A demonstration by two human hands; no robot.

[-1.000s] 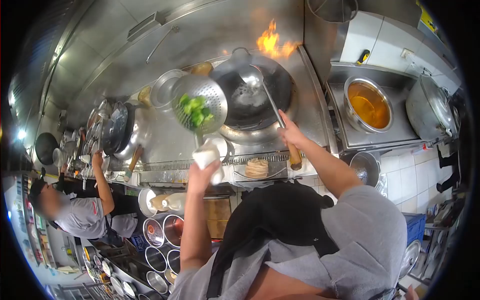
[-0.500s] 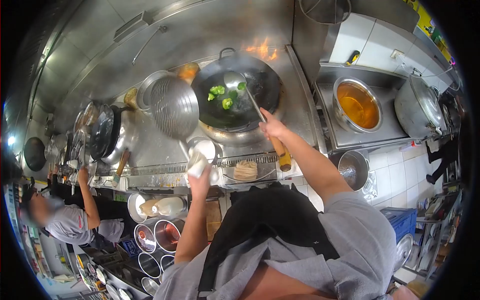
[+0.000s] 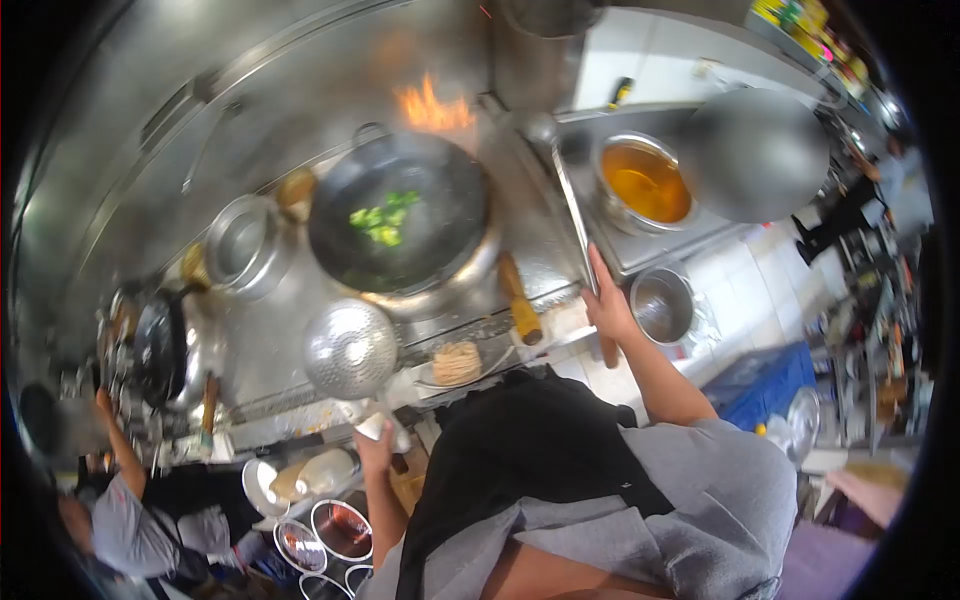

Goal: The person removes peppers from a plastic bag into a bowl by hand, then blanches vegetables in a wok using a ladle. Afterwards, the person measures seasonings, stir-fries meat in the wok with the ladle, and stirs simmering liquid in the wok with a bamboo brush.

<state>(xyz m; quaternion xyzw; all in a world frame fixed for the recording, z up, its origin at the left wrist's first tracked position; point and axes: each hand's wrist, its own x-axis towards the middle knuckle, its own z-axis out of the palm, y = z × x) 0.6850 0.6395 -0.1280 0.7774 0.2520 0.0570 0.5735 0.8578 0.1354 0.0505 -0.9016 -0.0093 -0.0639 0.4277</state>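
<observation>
My right hand [image 3: 608, 308] grips the handle of a long metal ladle [image 3: 572, 205]. The ladle's bowl is raised over the counter, between the wok and a metal pot of amber liquid [image 3: 645, 188]. Closed around the cloth-wrapped handle of a perforated skimmer [image 3: 350, 348] is my left hand [image 3: 374, 448]; a white cloth [image 3: 372, 422] shows at its fingers. The skimmer is held in front of the wok, to its left. Green broccoli pieces [image 3: 385, 220] lie inside the black wok [image 3: 335, 255] on the stove.
Flames [image 3: 435, 105] rise behind the wok. A wooden-handled tool [image 3: 519, 300] and a folded beige cloth [image 3: 457, 365] lie along the stove front. A metal pot [image 3: 662, 305] stands low at right. A co-worker [image 3: 125, 525] works at left; another person [image 3: 880, 180] stands far right.
The ladle has left the wok and swung right, towards the amber liquid. The skimmer has come down and nearer my body. My view has shifted right, and the flames are larger.
</observation>
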